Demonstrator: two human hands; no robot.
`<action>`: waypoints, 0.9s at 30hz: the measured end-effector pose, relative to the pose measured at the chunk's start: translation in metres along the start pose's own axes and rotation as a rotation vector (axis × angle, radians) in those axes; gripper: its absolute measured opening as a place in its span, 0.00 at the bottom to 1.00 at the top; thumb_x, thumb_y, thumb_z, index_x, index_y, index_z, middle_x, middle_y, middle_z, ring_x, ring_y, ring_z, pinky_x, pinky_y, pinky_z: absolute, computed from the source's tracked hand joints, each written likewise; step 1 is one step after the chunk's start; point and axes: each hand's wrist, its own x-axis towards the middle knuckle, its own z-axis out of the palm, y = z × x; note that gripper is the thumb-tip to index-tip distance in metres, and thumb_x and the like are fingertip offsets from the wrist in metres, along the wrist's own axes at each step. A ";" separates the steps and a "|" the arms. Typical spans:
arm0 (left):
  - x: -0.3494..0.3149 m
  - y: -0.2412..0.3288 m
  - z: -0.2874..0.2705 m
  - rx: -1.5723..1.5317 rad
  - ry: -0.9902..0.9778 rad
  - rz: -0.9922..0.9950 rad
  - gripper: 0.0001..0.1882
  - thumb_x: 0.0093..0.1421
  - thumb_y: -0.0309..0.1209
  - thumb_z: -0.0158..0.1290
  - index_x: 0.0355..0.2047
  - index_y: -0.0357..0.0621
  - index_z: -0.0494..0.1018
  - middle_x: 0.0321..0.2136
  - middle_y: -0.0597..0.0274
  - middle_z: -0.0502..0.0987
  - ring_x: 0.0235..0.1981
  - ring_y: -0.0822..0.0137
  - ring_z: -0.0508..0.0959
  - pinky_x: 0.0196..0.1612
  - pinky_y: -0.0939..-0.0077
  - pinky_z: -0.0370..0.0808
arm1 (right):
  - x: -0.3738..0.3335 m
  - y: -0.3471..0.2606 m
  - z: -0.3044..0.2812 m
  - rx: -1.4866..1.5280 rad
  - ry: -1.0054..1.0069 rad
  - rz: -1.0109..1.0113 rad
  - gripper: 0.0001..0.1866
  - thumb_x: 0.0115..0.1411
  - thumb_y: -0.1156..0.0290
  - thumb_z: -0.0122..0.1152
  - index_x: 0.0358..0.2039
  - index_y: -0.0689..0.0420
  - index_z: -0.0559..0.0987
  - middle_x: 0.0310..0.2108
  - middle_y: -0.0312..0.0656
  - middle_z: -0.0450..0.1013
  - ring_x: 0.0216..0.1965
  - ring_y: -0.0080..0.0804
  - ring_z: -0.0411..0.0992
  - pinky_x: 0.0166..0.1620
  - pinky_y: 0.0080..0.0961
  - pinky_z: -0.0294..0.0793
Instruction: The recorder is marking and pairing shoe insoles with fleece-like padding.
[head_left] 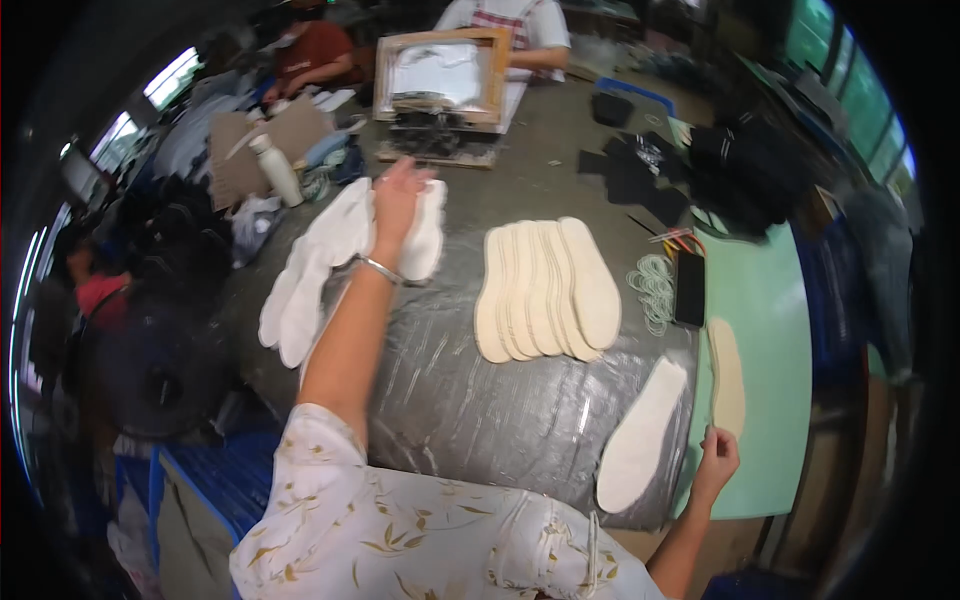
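Note:
My left hand (402,183) is stretched far forward over the table, somewhat blurred, with its fingers apart. Beside its fingertips lies a white insole (428,235), and to its left is an overlapping row of white insoles (325,245). My right hand (718,462) pinches the lower end of a cream insole (727,375) over the green mat. A single white insole (640,435) lies to the left of that hand. Several cream insoles (540,290) are fanned out, overlapping, in the middle of the table.
A wooden-framed screen (440,80) stands tilted at the far side, near two people. Left of it are a white bottle (276,170) and cardboard (235,160). Pale cord loops (655,290), a black box (690,288) and black pieces (640,170) lie right, by the green mat (775,400).

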 end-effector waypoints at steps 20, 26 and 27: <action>-0.278 0.054 0.164 0.089 -1.014 -0.188 0.09 0.60 0.26 0.57 0.37 0.32 0.81 0.32 0.56 0.84 0.33 0.72 0.81 0.40 0.79 0.77 | -0.001 0.017 -0.079 0.669 0.274 0.427 0.19 0.67 0.64 0.52 0.49 0.69 0.73 0.42 0.51 0.76 0.40 0.35 0.77 0.44 0.28 0.79; -0.311 0.057 0.179 0.127 -1.160 -0.092 0.09 0.53 0.32 0.65 0.21 0.41 0.79 0.19 0.60 0.78 0.20 0.66 0.79 0.25 0.75 0.72 | -0.004 0.052 -0.105 0.239 0.337 0.513 0.15 0.63 0.69 0.59 0.44 0.68 0.78 0.39 0.46 0.78 0.36 0.26 0.76 0.43 0.21 0.75; -0.312 0.055 0.179 0.147 -1.139 -0.096 0.09 0.53 0.32 0.65 0.21 0.41 0.79 0.19 0.60 0.78 0.20 0.66 0.79 0.25 0.75 0.72 | -0.001 0.052 -0.095 0.253 0.312 0.510 0.15 0.63 0.69 0.59 0.44 0.68 0.78 0.39 0.46 0.78 0.36 0.26 0.76 0.43 0.21 0.75</action>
